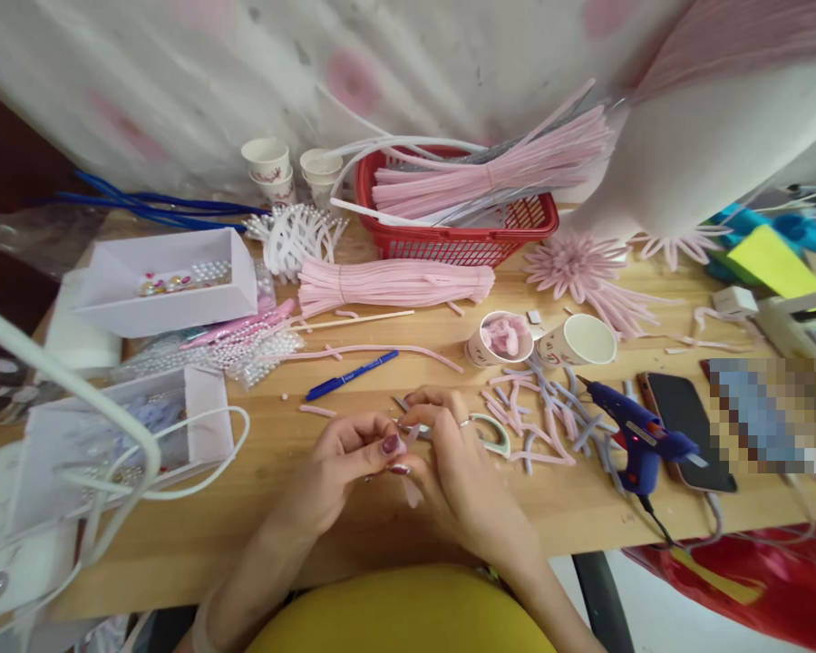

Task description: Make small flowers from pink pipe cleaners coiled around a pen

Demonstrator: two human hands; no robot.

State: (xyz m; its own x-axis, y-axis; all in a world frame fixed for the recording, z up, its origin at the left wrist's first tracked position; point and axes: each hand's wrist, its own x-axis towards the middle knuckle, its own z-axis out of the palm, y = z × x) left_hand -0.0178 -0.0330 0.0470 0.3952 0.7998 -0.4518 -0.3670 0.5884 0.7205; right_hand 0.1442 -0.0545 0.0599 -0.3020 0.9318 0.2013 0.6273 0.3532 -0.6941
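Near the table's front edge, my left hand (362, 460) and my right hand (449, 462) meet, both with fingers pinched together. Between the fingertips is a short piece of pale pink pipe cleaner (412, 492), partly hidden by the fingers. Scissors with a pale green handle (496, 433) lie behind my right hand, partly covered by it. Just right of them, short pink and grey pipe cleaner pieces (534, 417) are scattered. A blue pen (352, 375) rests beyond my left hand. One paper cup (498, 340) holds curled pink pieces.
A blue glue gun (639, 431) and a phone (686, 431) lie to the right, with cords. Behind are a red basket (459, 243) of pipe cleaners and a pink bundle (394, 283). White boxes (167, 281) with beads and a white lamp arm (61, 367) occupy the left.
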